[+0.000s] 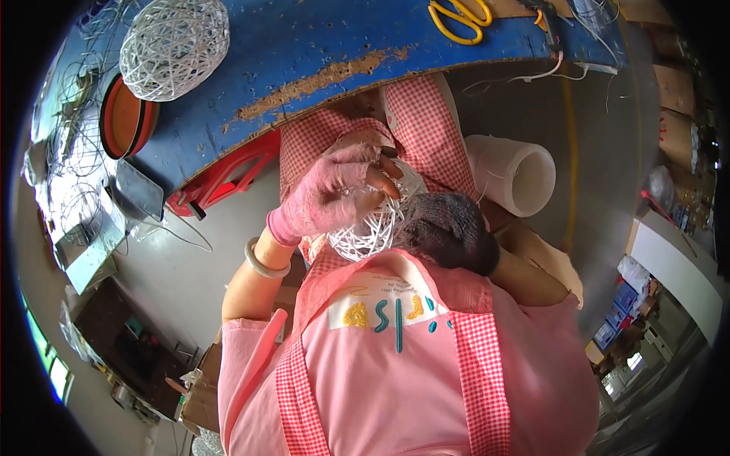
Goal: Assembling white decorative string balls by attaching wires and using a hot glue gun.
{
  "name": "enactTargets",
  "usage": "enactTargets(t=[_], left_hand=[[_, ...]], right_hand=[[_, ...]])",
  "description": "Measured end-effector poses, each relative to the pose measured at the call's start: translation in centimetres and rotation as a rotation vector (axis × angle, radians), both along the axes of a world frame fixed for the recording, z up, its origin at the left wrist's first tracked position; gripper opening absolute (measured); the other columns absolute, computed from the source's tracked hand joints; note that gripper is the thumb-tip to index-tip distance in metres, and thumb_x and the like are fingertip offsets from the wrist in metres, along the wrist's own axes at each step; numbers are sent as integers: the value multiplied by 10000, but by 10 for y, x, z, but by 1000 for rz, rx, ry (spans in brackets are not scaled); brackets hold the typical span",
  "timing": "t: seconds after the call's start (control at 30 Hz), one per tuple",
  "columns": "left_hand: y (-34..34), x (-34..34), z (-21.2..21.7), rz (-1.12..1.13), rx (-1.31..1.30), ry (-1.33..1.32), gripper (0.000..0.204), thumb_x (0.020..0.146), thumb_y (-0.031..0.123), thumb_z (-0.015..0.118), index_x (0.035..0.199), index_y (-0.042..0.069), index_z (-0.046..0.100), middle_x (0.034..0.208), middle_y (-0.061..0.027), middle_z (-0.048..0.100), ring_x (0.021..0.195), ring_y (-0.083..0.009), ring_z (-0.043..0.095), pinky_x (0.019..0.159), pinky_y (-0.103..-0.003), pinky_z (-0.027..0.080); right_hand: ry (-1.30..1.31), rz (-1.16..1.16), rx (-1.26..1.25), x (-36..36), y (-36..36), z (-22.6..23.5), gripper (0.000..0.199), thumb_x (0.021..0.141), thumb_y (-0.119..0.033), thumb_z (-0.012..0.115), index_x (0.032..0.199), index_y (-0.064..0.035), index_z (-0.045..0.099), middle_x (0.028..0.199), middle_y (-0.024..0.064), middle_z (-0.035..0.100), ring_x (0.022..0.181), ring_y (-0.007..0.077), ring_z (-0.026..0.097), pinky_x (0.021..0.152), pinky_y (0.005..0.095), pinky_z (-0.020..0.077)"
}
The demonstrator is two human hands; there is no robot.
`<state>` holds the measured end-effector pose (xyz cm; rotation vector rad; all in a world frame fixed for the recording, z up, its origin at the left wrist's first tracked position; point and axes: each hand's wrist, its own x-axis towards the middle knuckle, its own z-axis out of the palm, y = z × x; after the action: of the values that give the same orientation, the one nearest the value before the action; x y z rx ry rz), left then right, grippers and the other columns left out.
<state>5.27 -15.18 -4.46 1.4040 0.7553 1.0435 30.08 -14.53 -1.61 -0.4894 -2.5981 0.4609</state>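
A white openwork ball of wound strands (365, 239) rests in my lap, partly hidden by both hands. My left hand (334, 190), in a pink glove with bare fingertips, is curled over its upper left side. Its fingers are bent together, and whatever they pinch cannot be made out. Against the ball's right side, my right hand (449, 232) wears a dark grey glove and is closed on the ball's edge. Red checked cloth (430, 125) covers my lap beneath the ball.
Beyond my lap is a worn blue table (319, 45) bearing a larger white strand ball (175, 49), yellow-handled scissors (462, 19) and a glue gun (549, 26). An orange-brown round container (125, 118) sits at its left edge. Right of my knees lies a white cylinder (525, 178).
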Motion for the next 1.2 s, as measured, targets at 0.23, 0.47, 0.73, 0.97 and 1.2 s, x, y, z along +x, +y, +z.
enactTargets(t=[0.23,0.47,0.73,0.97,1.2], left_hand=[[-10,17,33,101,93,443,285,662,156,790,906,90,657,1024,-107,604,963,-334,581,809,-431,483],[-15,18,19,160,24,390,204,711,122,745,874,81,629,977,-89,606,1000,-318,574,821,-433,484],[-14,19,18,130,79,366,267,682,107,773,910,82,636,990,-91,607,991,-311,586,812,-420,491],[-11,18,15,123,30,359,293,683,63,756,945,73,626,1068,-114,587,1020,-328,576,847,-420,478],[-8,9,9,101,-7,223,287,721,31,680,1001,55,619,1111,-146,567,1079,-349,547,890,-420,462]], right_hand=[[181,19,-280,-6,5,6,285,806,-134,693,1073,-83,606,919,89,641,777,228,656,572,347,514],[-58,-108,185,-4,-20,-7,288,805,-127,653,1089,-94,617,913,90,637,756,242,649,594,350,520],[107,47,-393,4,10,2,308,763,-52,655,1069,-42,636,900,127,636,762,268,644,605,368,513],[153,-139,-780,-3,36,-15,138,859,-31,610,976,36,637,903,176,663,784,323,648,678,399,516],[187,-246,-1147,1,2,-5,83,904,-62,561,919,15,589,867,113,607,767,258,603,717,338,510]])
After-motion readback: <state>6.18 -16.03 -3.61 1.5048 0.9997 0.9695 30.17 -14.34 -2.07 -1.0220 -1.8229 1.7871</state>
